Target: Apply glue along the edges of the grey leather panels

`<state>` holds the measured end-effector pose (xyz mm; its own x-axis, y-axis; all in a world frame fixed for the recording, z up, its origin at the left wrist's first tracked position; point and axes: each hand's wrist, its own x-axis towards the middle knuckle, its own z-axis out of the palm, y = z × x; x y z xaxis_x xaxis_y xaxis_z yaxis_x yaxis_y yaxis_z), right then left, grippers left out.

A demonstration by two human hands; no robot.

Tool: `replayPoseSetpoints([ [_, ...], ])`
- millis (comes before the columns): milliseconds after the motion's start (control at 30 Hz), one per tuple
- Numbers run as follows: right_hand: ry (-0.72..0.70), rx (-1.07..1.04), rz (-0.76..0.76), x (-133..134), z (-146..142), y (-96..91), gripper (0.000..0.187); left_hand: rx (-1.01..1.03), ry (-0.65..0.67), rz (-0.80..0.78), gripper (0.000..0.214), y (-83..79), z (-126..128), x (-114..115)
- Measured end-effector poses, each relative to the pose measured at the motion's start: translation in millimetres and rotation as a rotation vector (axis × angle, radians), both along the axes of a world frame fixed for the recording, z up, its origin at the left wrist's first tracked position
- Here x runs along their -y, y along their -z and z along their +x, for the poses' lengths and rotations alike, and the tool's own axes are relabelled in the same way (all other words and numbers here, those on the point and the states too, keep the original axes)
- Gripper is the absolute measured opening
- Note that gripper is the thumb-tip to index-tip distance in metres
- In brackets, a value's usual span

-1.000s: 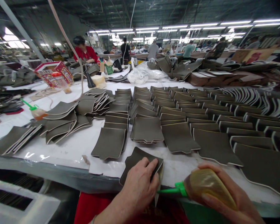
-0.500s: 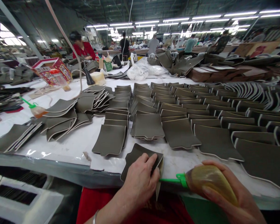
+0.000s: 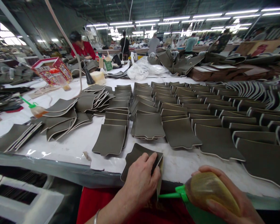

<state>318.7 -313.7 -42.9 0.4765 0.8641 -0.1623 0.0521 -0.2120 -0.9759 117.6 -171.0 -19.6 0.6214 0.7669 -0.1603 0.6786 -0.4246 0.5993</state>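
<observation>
At the table's front edge, my left hand (image 3: 143, 174) grips a dark olive leather piece (image 3: 135, 155), fingers on top and its right edge bent out past the fingertips. My right hand (image 3: 231, 193) is wrapped round a squeeze glue bottle (image 3: 212, 189) of yellowish-brown liquid, tilted on its side. The bottle's green nozzle (image 3: 170, 195) points left, its tip at the lower end of the leather piece's edge. Just beyond my left hand lie a small stack of matching leather pieces (image 3: 148, 125) and another leather piece (image 3: 110, 139).
Rows of overlapping leather pieces (image 3: 217, 140) cover the right side of the white-topped table (image 3: 67, 157). Looser leather piles (image 3: 60, 119) lie left, beside a second glue bottle (image 3: 37, 110). A hanging hose (image 3: 80, 71) comes down behind them. A person in red (image 3: 84, 49) is at the back left.
The bottle's nozzle has moved down along the leather edge, from near my left fingertips to its lower end. My right hand shifted slightly with it; my left hand stays put.
</observation>
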Motion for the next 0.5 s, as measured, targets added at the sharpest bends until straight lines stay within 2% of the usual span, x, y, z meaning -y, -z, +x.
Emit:
replayPoseSetpoints([
  [133, -0.037, 0.229, 0.063, -4.8, 22.6, 8.6, 0.059, 0.0, 0.003, 0.002, 0.048, 0.2, 0.7, -0.1],
  [233, 0.004, 0.393, 0.114, -7.0, 28.0, 7.8, 0.058, 0.001, 0.003, 0.006, 0.047, 0.6, 1.6, -0.6],
  [433, 0.011, 0.139, 0.046, -4.2, 7.3, -3.1, 0.058, 0.011, 0.003, 0.013, 0.047, 0.7, 2.2, -2.2],
  [500, 0.008, 0.151, 0.045, -6.0, 11.4, -1.3, 0.061, 0.014, -0.001, 0.018, 0.047, 1.2, 2.3, -2.1],
])
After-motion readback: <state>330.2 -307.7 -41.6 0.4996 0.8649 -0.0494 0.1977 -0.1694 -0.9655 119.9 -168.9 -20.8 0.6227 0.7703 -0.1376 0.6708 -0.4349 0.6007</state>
